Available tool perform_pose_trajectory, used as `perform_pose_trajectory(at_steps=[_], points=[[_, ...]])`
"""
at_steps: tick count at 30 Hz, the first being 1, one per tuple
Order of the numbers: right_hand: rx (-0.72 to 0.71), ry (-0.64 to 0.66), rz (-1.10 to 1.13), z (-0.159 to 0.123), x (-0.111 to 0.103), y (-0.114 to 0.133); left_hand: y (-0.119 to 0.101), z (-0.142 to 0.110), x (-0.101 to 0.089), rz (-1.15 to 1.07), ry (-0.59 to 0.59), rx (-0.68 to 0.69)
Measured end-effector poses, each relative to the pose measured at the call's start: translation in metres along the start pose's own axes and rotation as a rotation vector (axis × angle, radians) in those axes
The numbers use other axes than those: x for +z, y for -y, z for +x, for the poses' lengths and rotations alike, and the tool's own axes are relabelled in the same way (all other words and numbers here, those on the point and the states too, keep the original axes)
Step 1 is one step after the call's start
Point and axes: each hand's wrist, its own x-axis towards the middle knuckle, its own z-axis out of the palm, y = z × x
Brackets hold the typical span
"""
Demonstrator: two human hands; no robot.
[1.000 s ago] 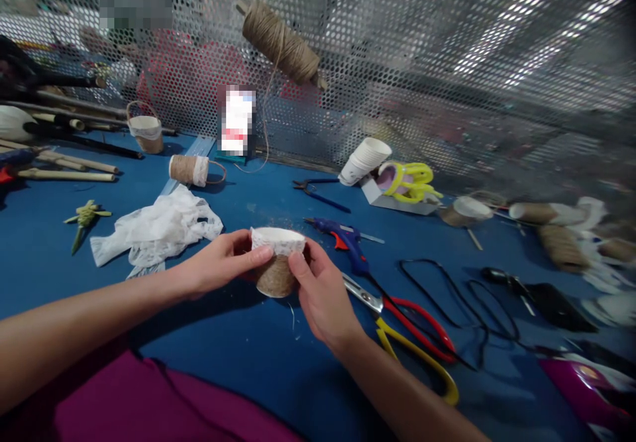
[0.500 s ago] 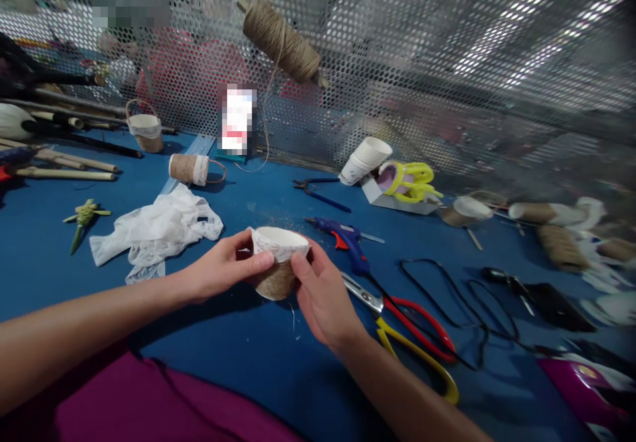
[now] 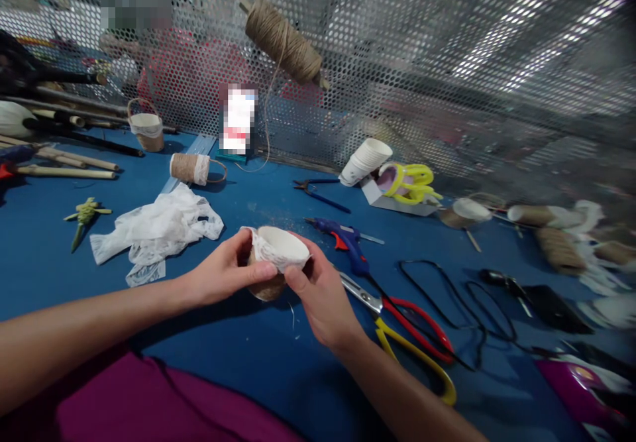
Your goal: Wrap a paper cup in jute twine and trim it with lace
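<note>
Between my hands is a paper cup (image 3: 271,287) wrapped in brown twine, with a band of white lace (image 3: 271,251) around its rim. My left hand (image 3: 229,268) grips its left side, thumb pressed on the lace at the front. On the right side my right hand (image 3: 318,289) is closed on the cup, thumb at the lace's lower edge. The fingers behind the cup are mostly hidden. The cup's open mouth tilts up and to the right. Just beyond my right hand lie a blue glue gun (image 3: 350,243) and scissors (image 3: 370,296) with red and yellow handles.
Crumpled white lace (image 3: 163,226) lies left of my hands. Two finished twine baskets (image 3: 148,134) stand and lie behind it. Pliers (image 3: 322,193), stacked paper cups (image 3: 365,160) and a tape box (image 3: 400,197) are farther back. A black cable (image 3: 437,263) loops at right, near a purple iron (image 3: 579,389).
The cup has turned and tipped to the right in my hands, its base shifting left. My right thumb has slid down slightly along the lace.
</note>
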Motion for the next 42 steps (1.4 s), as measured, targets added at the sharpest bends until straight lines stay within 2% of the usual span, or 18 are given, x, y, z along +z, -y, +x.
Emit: perform_pose_trajectory(at_steps=[10,23,29,31,33,37,42], points=[[0.01,-0.01,0.023,0.003,-0.006,0.001,0.013,0.004,-0.003,-0.471,0.179,-0.054],[0.031,-0.021,0.077,0.006,-0.005,0.003,0.012,0.004,-0.002,-0.568,0.21,-0.081],[0.037,-0.048,-0.022,0.008,-0.008,0.004,0.015,0.006,-0.005,-0.44,0.155,-0.017],[-0.03,-0.078,-0.113,0.008,-0.01,0.006,0.014,0.006,-0.006,-0.356,0.089,0.019],[-0.16,-0.083,-0.276,0.008,-0.012,0.01,0.012,0.004,-0.007,-0.273,0.04,0.025],[-0.413,-0.056,-0.582,0.005,-0.012,0.015,0.008,0.001,-0.003,-0.132,0.042,-0.029],[-0.575,-0.059,-0.709,0.002,-0.01,0.017,0.003,-0.001,0.002,-0.05,0.006,-0.055]])
